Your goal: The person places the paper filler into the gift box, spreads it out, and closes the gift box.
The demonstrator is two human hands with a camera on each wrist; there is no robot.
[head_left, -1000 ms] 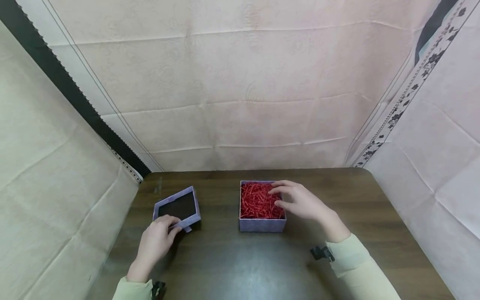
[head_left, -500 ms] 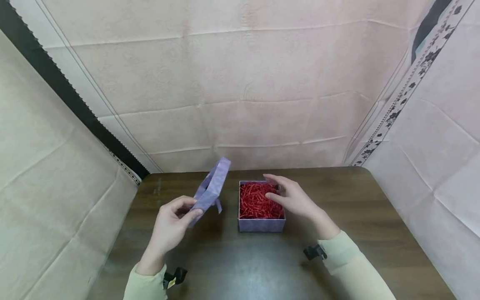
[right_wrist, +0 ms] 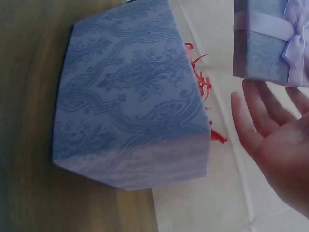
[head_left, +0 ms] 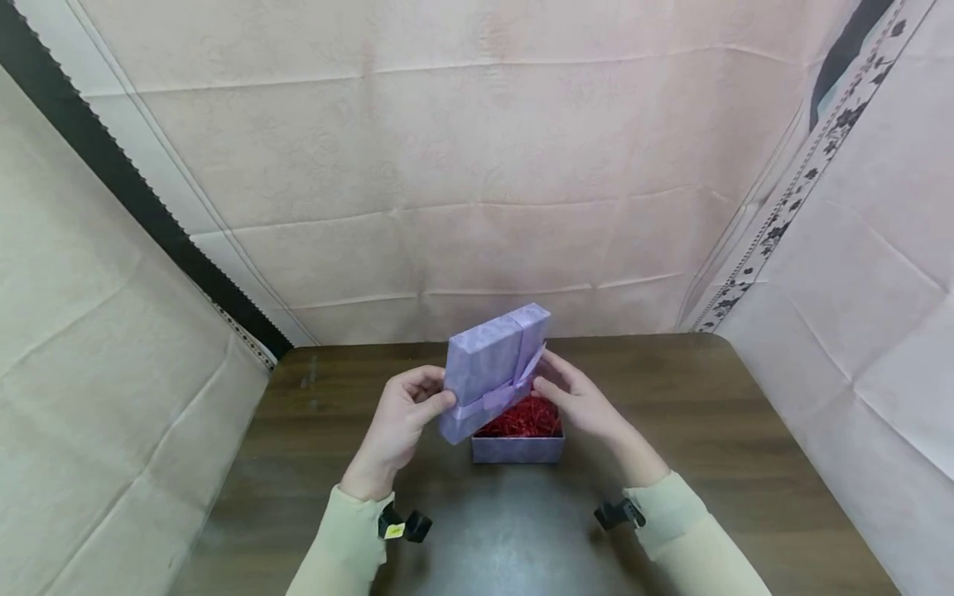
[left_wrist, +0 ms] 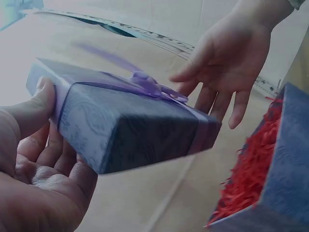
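Observation:
My left hand (head_left: 395,426) holds a lilac gift box lid (head_left: 484,364) by its left edge, thumb on one face and fingers behind, as the left wrist view shows. The lid is tilted in the air, its ribbon and bow (left_wrist: 147,84) on the outer face. Below it stands the matching box (head_left: 517,451), filled with red shredded paper (head_left: 527,420) and partly covered by the lid in the head view. My right hand (head_left: 585,406) has its fingers extended at the lid's far right edge, palm turned toward it in the left wrist view (left_wrist: 236,58).
A dark brown wooden table (head_left: 671,430) bears the box. Pale cloth hangs behind it (head_left: 477,165) and along both sides. Each wrist carries a small black camera, one of them on the left wrist (head_left: 402,524).
My left hand has lifted the lid off the table, turned its ribboned face outward and carried it right, over the box. My right hand has stayed near the box's right side.

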